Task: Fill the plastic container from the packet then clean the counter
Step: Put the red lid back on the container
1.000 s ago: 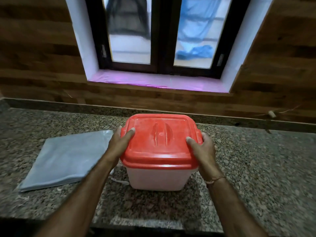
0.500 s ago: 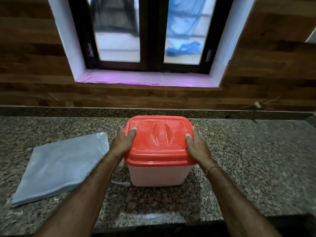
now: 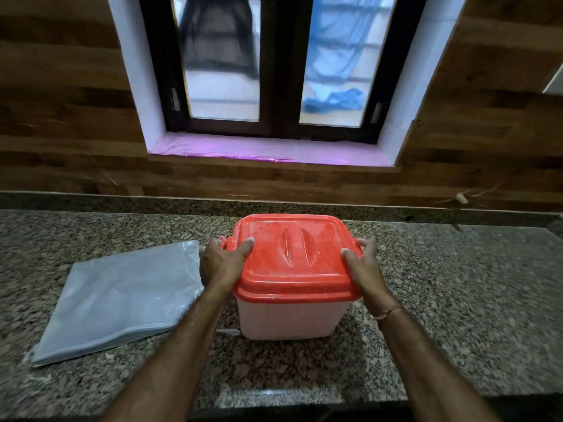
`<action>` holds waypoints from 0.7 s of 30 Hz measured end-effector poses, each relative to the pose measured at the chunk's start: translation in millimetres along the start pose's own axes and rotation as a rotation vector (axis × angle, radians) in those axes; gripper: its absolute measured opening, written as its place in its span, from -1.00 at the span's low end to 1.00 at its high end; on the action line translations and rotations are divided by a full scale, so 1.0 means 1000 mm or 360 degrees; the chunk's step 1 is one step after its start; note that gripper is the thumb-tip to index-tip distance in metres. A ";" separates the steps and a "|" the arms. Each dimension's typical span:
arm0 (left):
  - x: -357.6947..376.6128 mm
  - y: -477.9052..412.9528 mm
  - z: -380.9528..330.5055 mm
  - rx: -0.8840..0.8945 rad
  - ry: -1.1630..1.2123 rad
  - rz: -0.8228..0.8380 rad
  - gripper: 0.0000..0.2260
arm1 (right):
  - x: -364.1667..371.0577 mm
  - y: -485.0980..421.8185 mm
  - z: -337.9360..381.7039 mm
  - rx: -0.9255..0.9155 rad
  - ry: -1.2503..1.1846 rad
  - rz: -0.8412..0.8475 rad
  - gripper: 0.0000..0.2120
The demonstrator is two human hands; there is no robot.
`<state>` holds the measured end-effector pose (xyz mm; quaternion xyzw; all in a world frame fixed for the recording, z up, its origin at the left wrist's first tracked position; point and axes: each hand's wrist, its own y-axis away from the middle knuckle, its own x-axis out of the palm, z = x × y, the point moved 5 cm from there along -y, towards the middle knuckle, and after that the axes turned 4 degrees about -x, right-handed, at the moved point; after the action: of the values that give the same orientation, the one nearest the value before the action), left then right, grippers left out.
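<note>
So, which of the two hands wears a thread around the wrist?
The right hand, gripping the red lid on its right side; the left hand has a bare wrist.

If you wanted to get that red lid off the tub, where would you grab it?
Probably at the small tabs jutting from the two short ends of the red lid, coming in from both sides. The left hand and right hand already sit there, thumbs on top. The lid's skirt overhangs the plastic container, giving fingers an edge to lift.

Speckled granite counter [image 3: 441, 300] — bearing a red-lidded plastic container [image 3: 289, 318] and grey packet [image 3: 122, 296].
</note>
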<state>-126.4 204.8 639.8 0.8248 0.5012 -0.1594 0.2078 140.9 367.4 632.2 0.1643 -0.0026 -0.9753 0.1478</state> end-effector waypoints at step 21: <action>0.012 0.016 -0.005 0.0351 -0.0317 0.0271 -0.41 | 0.003 -0.002 0.020 -0.0377 0.0935 -0.0388 -0.63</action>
<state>-106.4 210.4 641.6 0.8622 0.3858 -0.2763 0.1774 131.3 367.7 650.5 0.4190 0.1729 -0.8904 0.0425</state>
